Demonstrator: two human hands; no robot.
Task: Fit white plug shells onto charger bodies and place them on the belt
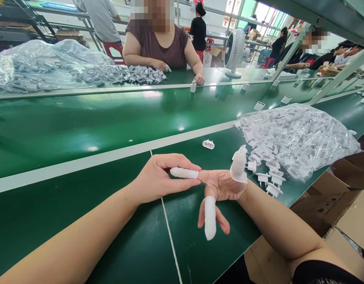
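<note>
White finger covers sit on several fingers of my right hand (225,185): one on the raised thumb, one on a finger pointing down, and one (184,172) on a finger stretched to the left. My left hand (162,175) pinches that last cover at its rim between thumb and fingertips. The fingers of my right hand are spread, and its palm holds nothing. Just beyond my hands, a white oval plug part (208,144) with pins lies on the green table (134,236).
At the right, a clear plastic bag (312,138) spills white plug parts. Cardboard boxes (333,205) stand below the table's right edge. Across the green conveyor belt (105,122), a person sits by another pile (143,75). A white fan (235,51) stands farther back.
</note>
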